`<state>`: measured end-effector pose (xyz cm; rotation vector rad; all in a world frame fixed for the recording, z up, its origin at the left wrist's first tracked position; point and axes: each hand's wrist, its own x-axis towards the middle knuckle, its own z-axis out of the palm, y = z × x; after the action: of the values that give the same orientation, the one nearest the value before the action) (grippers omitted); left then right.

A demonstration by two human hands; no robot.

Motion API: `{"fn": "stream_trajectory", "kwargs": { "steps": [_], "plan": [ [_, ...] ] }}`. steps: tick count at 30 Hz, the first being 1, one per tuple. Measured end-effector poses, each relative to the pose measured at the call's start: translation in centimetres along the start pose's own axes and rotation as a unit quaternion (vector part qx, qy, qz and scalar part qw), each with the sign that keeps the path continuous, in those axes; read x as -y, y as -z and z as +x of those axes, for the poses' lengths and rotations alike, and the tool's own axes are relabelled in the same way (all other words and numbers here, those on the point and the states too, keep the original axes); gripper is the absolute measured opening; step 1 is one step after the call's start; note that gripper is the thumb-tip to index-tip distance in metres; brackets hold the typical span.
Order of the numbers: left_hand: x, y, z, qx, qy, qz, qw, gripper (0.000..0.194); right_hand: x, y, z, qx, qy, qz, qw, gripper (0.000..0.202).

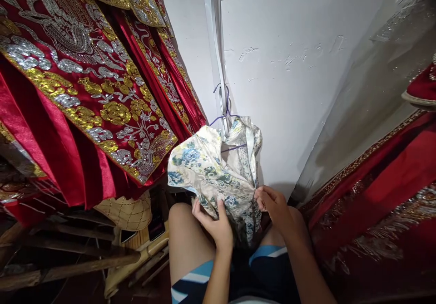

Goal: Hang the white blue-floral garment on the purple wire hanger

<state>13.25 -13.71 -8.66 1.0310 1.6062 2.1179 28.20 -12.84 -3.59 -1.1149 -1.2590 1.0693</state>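
Note:
A cream garment with blue and green flowers (211, 172) hangs in front of me on a thin purple hanger (227, 106). Its neck opening gapes, and the hanger's bar shows inside. My left hand (215, 222) grips the front of the garment low on its left side, thumb on top and fingers behind the cloth. At the right front edge, my right hand (270, 202) pinches the cloth between thumb and fingers. The garment's lower part hangs down between my knees, in shadow.
Red costumes with gold and silver sequins (116, 90) hang at the left. More red embroidered cloth (384, 204) is at the right, partly under clear plastic. White straps (216, 45) run down the white wall (289, 31). A bamboo seat (153, 249) holds a phone (156, 224) beside a woven hat (129, 211).

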Motion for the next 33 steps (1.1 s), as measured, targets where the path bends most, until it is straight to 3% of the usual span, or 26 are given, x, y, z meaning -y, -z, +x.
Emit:
{"fn": "stream_trajectory", "kwargs": {
  "steps": [2,4,8,10,13,16,18,22,26,30,33],
  "plan": [
    [0.3,0.0,-0.9,0.001,-0.093,0.038,0.995,0.050,0.2,-0.5,0.2,0.003,-0.011,0.004,1.000,0.024],
    [0.4,-0.2,-1.4,0.057,-0.127,0.070,0.988,0.041,0.6,-1.2,0.1,0.030,-0.023,-0.006,0.999,0.023],
    [0.5,-0.8,-1.1,0.221,-0.108,0.052,0.968,0.012,1.1,-2.9,-0.6,0.110,-0.022,-0.036,0.993,0.023],
    [0.4,-0.8,-0.5,0.265,-0.077,0.027,0.961,0.011,1.1,-3.4,-0.8,0.119,-0.017,-0.056,0.991,0.024],
    [0.1,-0.8,0.0,0.283,-0.050,0.015,0.958,0.015,1.3,-3.8,-0.2,0.097,-0.035,-0.029,0.994,0.022],
    [-0.1,-0.7,0.1,0.299,-0.066,0.019,0.952,0.016,2.8,-3.4,2.1,0.039,-0.057,0.067,0.995,0.018],
    [0.0,-0.7,0.1,0.301,-0.081,0.029,0.950,0.016,4.6,-2.9,4.4,0.002,-0.049,0.117,0.992,0.018],
    [0.4,-0.8,0.1,0.309,-0.089,0.041,0.946,0.015,9.4,-2.4,9.1,0.019,0.000,0.167,0.986,0.014],
    [1.0,-0.7,0.5,0.318,-0.112,0.054,0.940,0.015,13.1,-2.7,11.2,0.007,0.032,0.201,0.979,0.013],
    [1.7,-0.4,1.5,0.337,-0.092,0.048,0.936,0.016,13.5,-3.1,11.3,-0.014,0.094,0.161,0.982,0.017],
    [0.5,-0.9,3.1,0.351,-0.081,0.032,0.932,0.016,12.3,-3.2,11.2,-0.002,0.131,0.110,0.985,0.018]
  ]
}}
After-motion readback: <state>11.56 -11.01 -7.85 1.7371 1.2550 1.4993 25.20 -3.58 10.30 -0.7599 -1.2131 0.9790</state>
